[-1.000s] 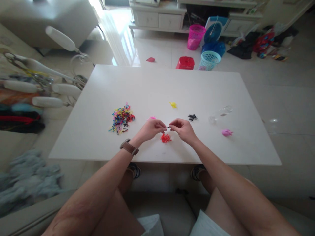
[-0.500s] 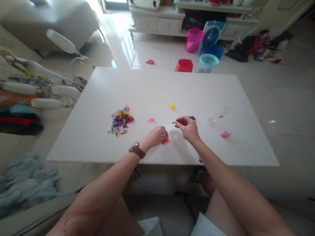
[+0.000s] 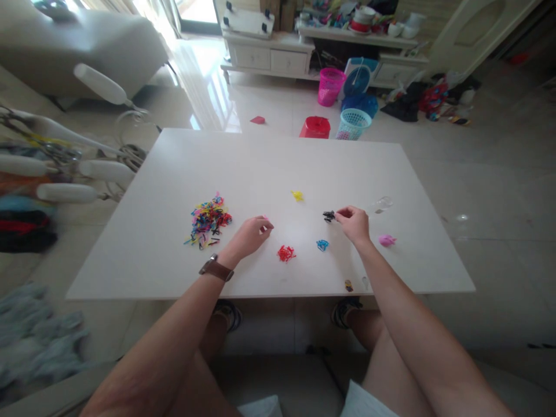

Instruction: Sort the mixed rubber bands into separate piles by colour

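Observation:
My right hand [image 3: 354, 225] pinches at the right edge of a small pile of black rubber bands [image 3: 328, 216], a black band at its fingertips. My left hand [image 3: 249, 236], with a brown-strapped watch at the wrist, is closed with thumb and fingertips together. Whatever it may hold is too small to make out. It covers most of the pink bands [image 3: 266, 218]. Red bands [image 3: 286, 253] lie just right of it, blue bands [image 3: 322, 245] below the black ones, and yellow bands [image 3: 297, 196] farther back. A large mixed pile of coloured bands [image 3: 207, 221] sits on the left.
The white table [image 3: 243, 162] carries a clear bottle-like container [image 3: 384, 204] and a pink lump [image 3: 387, 240] on the right. A small yellow-and-dark figure [image 3: 348, 285] is by the front edge. Beyond the table stand a red bin [image 3: 316, 127] and a light-blue basket [image 3: 354, 124].
My right hand has moved right with a black band to the black pile, uncovering the blue bands. My left hand has shifted left from the red bands to the pink ones. The view has tilted slightly.

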`<act>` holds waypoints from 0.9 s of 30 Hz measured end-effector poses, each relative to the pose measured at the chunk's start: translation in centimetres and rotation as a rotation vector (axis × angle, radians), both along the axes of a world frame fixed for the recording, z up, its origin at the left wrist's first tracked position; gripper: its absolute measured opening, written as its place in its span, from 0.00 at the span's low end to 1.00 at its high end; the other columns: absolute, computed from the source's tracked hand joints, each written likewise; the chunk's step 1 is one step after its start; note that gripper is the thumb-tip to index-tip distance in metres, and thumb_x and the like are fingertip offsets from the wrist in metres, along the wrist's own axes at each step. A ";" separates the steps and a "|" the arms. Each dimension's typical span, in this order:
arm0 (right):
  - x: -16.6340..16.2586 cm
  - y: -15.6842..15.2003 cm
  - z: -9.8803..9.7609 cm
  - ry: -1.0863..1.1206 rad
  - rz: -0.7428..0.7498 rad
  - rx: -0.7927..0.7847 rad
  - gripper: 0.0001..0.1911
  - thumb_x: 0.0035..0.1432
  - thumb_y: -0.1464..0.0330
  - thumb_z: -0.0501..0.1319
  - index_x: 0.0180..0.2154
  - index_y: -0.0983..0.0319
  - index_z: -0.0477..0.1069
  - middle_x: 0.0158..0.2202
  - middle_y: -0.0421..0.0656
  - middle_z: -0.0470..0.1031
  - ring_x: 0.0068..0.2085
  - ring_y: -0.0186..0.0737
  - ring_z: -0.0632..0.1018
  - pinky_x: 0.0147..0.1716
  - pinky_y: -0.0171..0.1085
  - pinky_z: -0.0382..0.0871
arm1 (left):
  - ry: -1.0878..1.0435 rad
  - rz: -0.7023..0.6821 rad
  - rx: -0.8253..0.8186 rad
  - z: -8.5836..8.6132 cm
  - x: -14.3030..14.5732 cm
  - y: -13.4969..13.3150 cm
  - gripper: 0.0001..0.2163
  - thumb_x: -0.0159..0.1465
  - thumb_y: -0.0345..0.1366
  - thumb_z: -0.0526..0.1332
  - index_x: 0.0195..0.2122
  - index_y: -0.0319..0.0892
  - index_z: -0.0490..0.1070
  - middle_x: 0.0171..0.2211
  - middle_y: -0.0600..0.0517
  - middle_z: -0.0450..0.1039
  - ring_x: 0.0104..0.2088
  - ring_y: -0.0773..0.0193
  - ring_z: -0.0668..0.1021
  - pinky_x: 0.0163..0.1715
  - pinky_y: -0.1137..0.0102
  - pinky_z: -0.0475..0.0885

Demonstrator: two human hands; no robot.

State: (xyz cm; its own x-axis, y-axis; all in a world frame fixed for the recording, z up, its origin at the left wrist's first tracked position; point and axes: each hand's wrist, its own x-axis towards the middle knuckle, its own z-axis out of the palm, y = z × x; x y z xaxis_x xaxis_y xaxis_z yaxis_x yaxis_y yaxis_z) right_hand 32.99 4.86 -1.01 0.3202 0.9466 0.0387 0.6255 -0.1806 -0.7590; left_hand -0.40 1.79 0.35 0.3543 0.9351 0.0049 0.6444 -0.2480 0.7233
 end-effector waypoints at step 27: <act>-1.4 -1.0 0.6 -0.194 0.346 0.025 0.09 0.53 0.63 0.61 0.34 0.61 0.74 0.40 0.47 0.78 0.29 0.38 0.76 0.36 0.40 0.71 | 0.283 0.636 -0.149 -1.8 -13.9 0.3 0.15 0.46 0.28 0.64 0.36 0.43 0.82 0.34 0.48 0.82 0.36 0.55 0.81 0.38 0.69 0.72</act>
State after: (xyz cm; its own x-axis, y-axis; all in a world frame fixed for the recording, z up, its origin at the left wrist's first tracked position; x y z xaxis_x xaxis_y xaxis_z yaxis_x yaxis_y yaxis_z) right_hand 31.60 3.91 -0.43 -0.0328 0.9953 0.0913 0.7782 0.0828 -0.6225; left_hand -14.26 2.12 -1.41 -0.2916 0.9446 -0.1506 0.7993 0.3271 0.5041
